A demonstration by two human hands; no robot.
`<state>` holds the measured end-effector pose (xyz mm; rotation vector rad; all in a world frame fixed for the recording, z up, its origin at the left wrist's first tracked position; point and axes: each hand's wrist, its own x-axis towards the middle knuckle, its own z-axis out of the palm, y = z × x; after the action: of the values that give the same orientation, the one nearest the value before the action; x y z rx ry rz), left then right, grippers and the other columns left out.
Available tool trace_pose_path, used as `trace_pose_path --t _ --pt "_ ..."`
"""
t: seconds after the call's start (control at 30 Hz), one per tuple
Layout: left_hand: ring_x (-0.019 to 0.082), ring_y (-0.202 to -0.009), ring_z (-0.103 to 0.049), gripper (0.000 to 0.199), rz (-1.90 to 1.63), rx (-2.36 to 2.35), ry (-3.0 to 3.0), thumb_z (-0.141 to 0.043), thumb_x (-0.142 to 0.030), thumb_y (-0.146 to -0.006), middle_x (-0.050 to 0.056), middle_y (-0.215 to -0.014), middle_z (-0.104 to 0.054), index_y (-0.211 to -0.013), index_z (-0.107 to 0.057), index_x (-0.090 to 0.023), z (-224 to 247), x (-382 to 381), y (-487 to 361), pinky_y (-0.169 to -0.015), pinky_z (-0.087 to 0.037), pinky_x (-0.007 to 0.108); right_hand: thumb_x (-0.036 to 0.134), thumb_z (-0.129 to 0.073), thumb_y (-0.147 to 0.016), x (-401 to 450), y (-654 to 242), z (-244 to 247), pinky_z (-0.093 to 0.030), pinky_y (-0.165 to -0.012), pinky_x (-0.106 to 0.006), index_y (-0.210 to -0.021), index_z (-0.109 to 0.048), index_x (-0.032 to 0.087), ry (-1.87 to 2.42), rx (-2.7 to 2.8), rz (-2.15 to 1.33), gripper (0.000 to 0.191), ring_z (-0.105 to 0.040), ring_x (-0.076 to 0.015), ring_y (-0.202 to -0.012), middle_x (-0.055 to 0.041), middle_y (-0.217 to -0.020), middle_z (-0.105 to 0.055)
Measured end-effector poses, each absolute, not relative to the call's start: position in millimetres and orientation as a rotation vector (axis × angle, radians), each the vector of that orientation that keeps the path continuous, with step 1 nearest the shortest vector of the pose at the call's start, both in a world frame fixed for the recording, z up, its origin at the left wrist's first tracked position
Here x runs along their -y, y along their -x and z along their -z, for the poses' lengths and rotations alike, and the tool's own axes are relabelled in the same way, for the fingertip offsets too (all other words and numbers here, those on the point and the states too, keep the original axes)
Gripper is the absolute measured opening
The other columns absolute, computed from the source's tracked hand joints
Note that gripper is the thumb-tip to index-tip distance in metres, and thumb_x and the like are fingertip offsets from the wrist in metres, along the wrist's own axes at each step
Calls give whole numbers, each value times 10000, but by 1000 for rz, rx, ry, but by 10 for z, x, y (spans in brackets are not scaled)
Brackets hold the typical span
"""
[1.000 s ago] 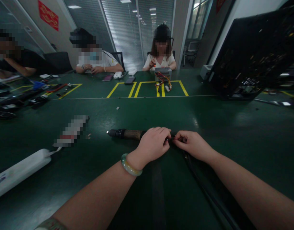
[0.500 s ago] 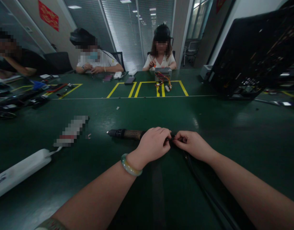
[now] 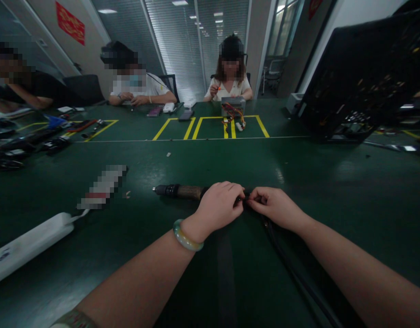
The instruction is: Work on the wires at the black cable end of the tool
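Note:
An electric screwdriver (image 3: 189, 192) lies on the green table with its metal tip to the left. Over its rear end my left hand (image 3: 220, 205) is closed, hiding that part; a bangle circles the wrist. Close beside it, my right hand (image 3: 276, 207) pinches the black cable (image 3: 280, 248) near the screwdriver's back end, where the small dark joint between the fingertips is hard to make out. From there the cable runs down toward the lower right edge.
A white power strip (image 3: 32, 248) lies at left, near a blurred-out phone-like item (image 3: 103, 187). Tools and cables (image 3: 32, 141) crowd the far left. A large black computer case (image 3: 360, 82) stands at right. Across the table sit several people, one behind a power supply (image 3: 233, 107) with coloured wires.
My two hands and the screwdriver hold almost the same place. Across the table, a person's raised hand with a small orange object has shifted slightly.

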<state>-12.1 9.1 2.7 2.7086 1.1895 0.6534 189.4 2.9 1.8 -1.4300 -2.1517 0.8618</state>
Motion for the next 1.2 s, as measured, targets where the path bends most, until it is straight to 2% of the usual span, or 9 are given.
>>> trace_pose_path --t 0.23,0.47,0.7,0.93,1.2 --pt "216 -973 -588 113 -654 -1184 -2708 -571 -171 -822 34 -996 -645 -932 -568 -195 -23 -87 120 -877 -466 398 349 -582 -848 -41 -1898 12 -358 -573 -243 -817 -658 211 1416 2148 -847 161 -544 -129 -632 14 -735 -636" --pt "216 -1058 -569 135 -671 -1213 -2708 -598 -184 -822 55 -1178 -592 -939 -531 -190 -31 -66 126 -934 -461 397 343 -592 -842 -44 -1897 6 -360 -563 -239 -805 -650 218 1421 2158 -828 142 -540 -123 -620 21 -724 -630" --pt "209 -1036 -570 122 -647 -1207 -2719 -604 -215 -845 47 -1160 -596 -934 -527 -183 -17 -80 129 -902 -458 390 352 -589 -840 -37 -1891 -11 -356 -549 -245 -802 -655 214 1437 2154 -834 158 -543 -129 -609 14 -711 -634" --pt "198 -979 -583 102 -631 -1195 -2724 -593 -203 -849 31 -1037 -626 -934 -539 -187 -33 -83 132 -885 -454 380 371 -585 -847 -47 -1903 28 -350 -535 -237 -809 -650 222 1442 2165 -831 167 -537 -125 -598 23 -698 -626" --pt "201 -991 -584 87 -663 -1177 -2742 -581 -181 -848 38 -1043 -632 -933 -561 -188 -21 -82 133 -907 -445 383 363 -582 -846 -59 -1905 56 -347 -535 -234 -798 -645 217 1421 2159 -826 167 -527 -122 -587 26 -682 -620"
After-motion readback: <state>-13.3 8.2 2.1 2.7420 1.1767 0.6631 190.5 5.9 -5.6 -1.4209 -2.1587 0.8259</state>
